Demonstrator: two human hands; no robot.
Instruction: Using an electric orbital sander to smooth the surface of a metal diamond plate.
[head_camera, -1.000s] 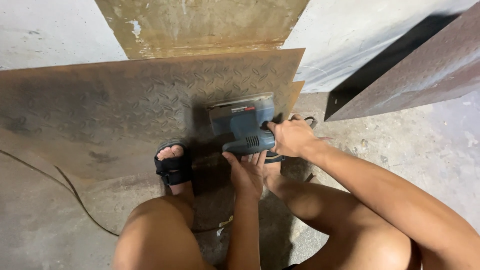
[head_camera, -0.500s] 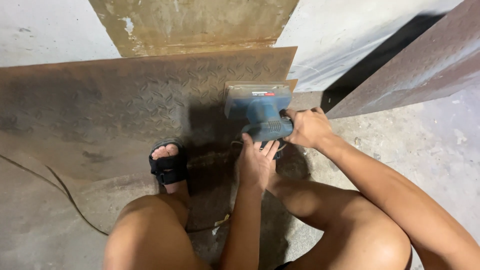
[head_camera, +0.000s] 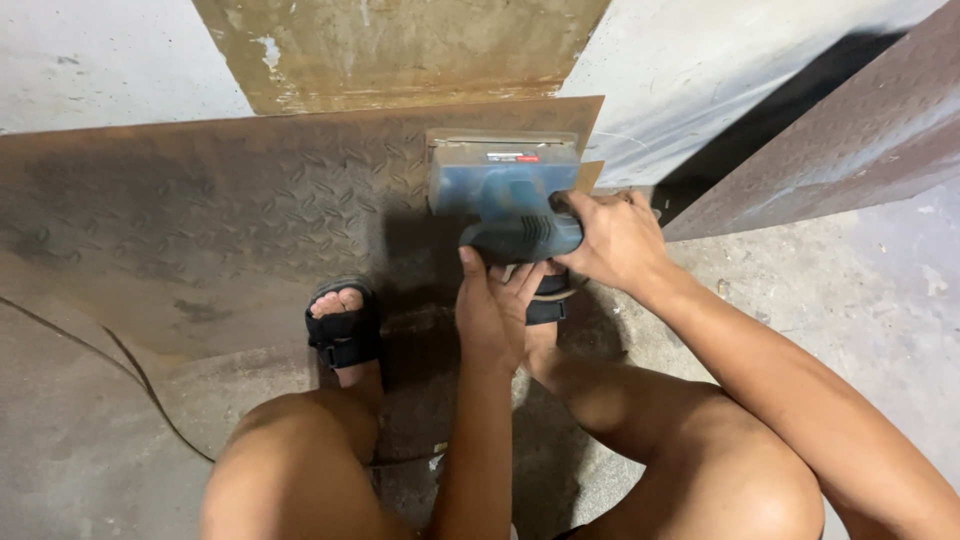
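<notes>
Squatting, knees wide, bare thighs at bottom edge. Left sandal (head_camera: 343, 330) black, toes showing, planted on plate (head_camera: 200, 230); right sandal (head_camera: 548, 300) mostly hidden behind hands, just under sander. Left hand (head_camera: 495, 310) reaching up from between knees, fingers loosely wrapped under rear grip of sander (head_camera: 505, 195), thumb along left side of grip; touching, part-closed, not a tight fist. Right hand (head_camera: 612, 240) coming in from right, clenched around same rear grip from top and right side. Sander blue-grey, rectangular pad, sitting flat on plate near its upper right corner, pad's far edge close to plate's far edge. Plate: rusty checkered steel, lying flat on concrete floor (head_camera: 860, 300), dark patch at left-centre. Cable (head_camera: 110, 350) thin, black, curving over floor and plate's lower left toward left knee. Second checkered sheet (head_camera: 850, 130) at right, tilted, apart from sander. Farther back, rusty flat sheet (head_camera: 400, 50) leaning upright on white wall (head_camera: 110, 60), bottom edge just behind plate.
</notes>
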